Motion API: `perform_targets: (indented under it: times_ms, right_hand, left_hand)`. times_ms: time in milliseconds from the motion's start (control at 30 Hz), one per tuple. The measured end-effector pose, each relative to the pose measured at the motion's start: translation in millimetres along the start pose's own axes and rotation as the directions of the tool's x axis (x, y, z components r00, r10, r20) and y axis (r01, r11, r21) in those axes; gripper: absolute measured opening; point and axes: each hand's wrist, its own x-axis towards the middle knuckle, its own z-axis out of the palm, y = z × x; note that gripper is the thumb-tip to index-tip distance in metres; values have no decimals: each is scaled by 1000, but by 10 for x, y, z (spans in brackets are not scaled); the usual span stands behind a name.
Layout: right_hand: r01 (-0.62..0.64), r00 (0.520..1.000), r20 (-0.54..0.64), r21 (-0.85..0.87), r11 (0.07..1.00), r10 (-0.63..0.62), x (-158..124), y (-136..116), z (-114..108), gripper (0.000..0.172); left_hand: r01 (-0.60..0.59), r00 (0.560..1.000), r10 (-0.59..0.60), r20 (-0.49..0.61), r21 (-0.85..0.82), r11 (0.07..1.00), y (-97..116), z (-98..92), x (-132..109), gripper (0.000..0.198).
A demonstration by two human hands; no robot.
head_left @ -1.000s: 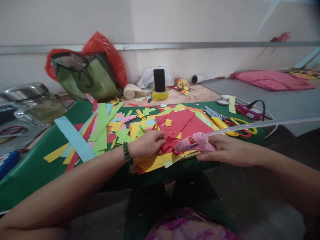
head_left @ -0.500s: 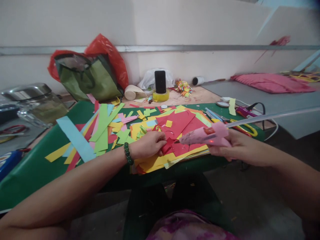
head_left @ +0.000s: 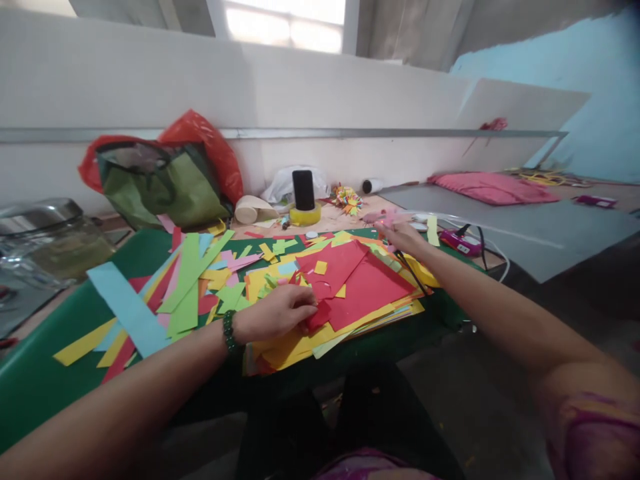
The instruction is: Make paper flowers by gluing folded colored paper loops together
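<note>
My left hand [head_left: 280, 311], with a green bead bracelet [head_left: 229, 331] at the wrist, pinches a small folded piece of red paper [head_left: 320, 315] over the paper stack. Larger red sheets [head_left: 375, 283] lie under and beyond it, on top of yellow sheets [head_left: 285, 350]. My right hand [head_left: 405, 237] reaches to the back right of the green surface, closed around a pink glue gun [head_left: 387, 217]. The gun's nozzle points left, and a clear glue stick trails from its rear. Yellow-handled scissors [head_left: 423, 272] lie partly hidden below the right forearm.
Coloured paper strips [head_left: 187, 283] cover the left of the green cover [head_left: 45, 383]. Behind stand a phone [head_left: 303, 190] on a yellow tape roll [head_left: 305, 215], a colourful paper ball [head_left: 347, 200], a green bag [head_left: 160, 183] and a glass jar [head_left: 55, 243]. A purple device [head_left: 461, 242] sits right.
My right hand has carried the glue gun away from the red paper towards the back of the table. My left hand still pinches the red piece. The view has tilted up.
</note>
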Motion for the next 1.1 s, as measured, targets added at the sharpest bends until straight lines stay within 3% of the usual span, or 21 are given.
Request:
perform_targets:
  times_ms: [100,233,333,433,500,567,633,667,733,833,900,1000,1100]
  right_hand:
    - [-56,996,59,-118,991,64,192,62,139,56]
    - [-44,990,123,-188,981,68,179,49,112,52]
    - [-26,993,100,-286,958,57,-22,-8,-28,49]
    - [-27,1000,-15,-351,936,23,-388,-156,-173,47]
    - [103,995,20,-210,972,-101,-684,-320,-213,49]
    - [185,950,218,185,965,-224,-960,-513,-171,54]
    - [83,867,384,519,851,-319,-1159,-697,-47,59]
    - [19,850,394,639,769,-349,-1219,-775,35,60]
    - [-88,864,357,802,590,-356,-1263,-888,205,60]
    - [-136,895,284,908,396,-344,-1220,-960,380,50]
    - [-85,911,219,929,361,-349,-1186,-969,418,44]
    - [95,926,82,894,438,-369,-1184,-972,396,38]
    - [298,893,-16,770,564,-450,-1231,-986,357,31]
  left_hand:
    - [-36,999,33,-30,-94,995,7,-46,-11,28]
    - [-98,988,58,-140,-298,950,10,-124,-12,34]
    - [-158,965,60,-255,-385,909,9,-160,-8,35]
    - [-211,943,70,-326,-422,882,14,-160,1,34]
    - [-254,927,93,-362,-428,868,25,-142,1,34]
    - [-326,896,141,-422,-407,854,39,-114,-10,35]
    - [-421,842,226,-489,-335,843,50,-77,-28,34]
    - [-466,812,277,-514,-283,838,51,-58,-38,34]
    - [-536,756,378,-534,-174,826,46,-19,-54,30]
    - [-577,718,474,-510,-56,815,28,21,-59,24]
    - [-584,710,502,-494,-15,812,19,31,-49,22]
    - [-562,691,497,-525,44,826,19,25,-30,23]
    - [-505,708,457,-539,67,861,20,12,-18,25]
